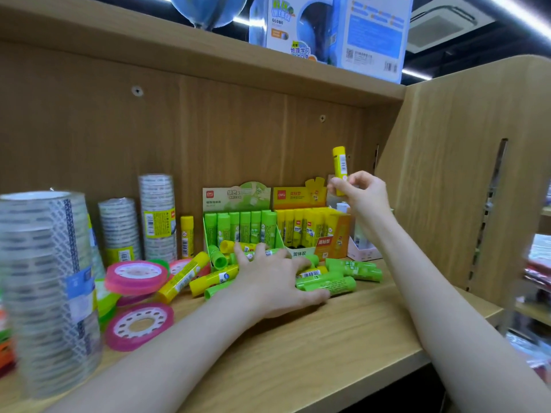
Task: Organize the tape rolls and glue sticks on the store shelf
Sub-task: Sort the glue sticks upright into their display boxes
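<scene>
The globe box point(301, 28) on the top shelf bears the word "GLOBE" and, lower down, the Chinese characters "地理学习". The header card of the green glue stick box point(235, 196) carries a red "deli" logo and "绿色". The yellow glue stick box point(301, 195) also shows "deli" with "高粘型" on its header, "高粘型" again on its front corner, and "固体胶" on its white front panel.
</scene>
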The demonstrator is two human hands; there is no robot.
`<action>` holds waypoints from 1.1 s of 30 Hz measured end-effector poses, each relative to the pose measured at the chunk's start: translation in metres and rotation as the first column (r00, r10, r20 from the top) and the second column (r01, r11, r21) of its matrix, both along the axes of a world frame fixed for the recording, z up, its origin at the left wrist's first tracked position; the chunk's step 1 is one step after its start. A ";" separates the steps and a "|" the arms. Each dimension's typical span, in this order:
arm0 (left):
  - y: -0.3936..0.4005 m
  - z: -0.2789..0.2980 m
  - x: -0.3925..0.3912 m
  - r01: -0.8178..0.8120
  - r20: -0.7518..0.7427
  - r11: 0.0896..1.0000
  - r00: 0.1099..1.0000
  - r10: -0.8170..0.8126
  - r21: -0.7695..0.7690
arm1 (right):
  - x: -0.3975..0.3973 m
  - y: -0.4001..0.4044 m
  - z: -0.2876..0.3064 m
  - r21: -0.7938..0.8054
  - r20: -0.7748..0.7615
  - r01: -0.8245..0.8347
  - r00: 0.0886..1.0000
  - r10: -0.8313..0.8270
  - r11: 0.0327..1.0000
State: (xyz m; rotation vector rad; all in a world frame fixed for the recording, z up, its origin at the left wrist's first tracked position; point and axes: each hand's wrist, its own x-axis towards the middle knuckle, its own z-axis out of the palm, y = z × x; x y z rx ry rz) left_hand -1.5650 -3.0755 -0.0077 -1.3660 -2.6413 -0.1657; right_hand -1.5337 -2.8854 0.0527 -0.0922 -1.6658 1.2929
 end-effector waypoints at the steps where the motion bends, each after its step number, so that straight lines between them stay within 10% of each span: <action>1: 0.000 0.000 0.000 -0.001 -0.001 1.000 1.000 0.001 -0.001 | -0.002 0.001 -0.001 0.004 0.013 0.011 1.000 -0.011 1.000; 16: 0.000 0.000 0.001 0.004 0.010 1.000 1.000 -0.004 -0.003 | 0.004 0.001 -0.007 0.475 0.273 0.073 0.935 -0.225 0.877; 28: 0.000 -0.001 0.000 0.007 0.002 1.000 1.000 -0.007 -0.008 | 0.001 -0.002 -0.015 0.844 0.324 0.081 0.711 -0.624 0.531; 33: -0.002 0.000 0.001 0.020 -0.008 1.000 1.000 -0.020 -0.011 | 0.001 -0.011 -0.019 0.843 0.343 0.125 0.625 -0.701 0.523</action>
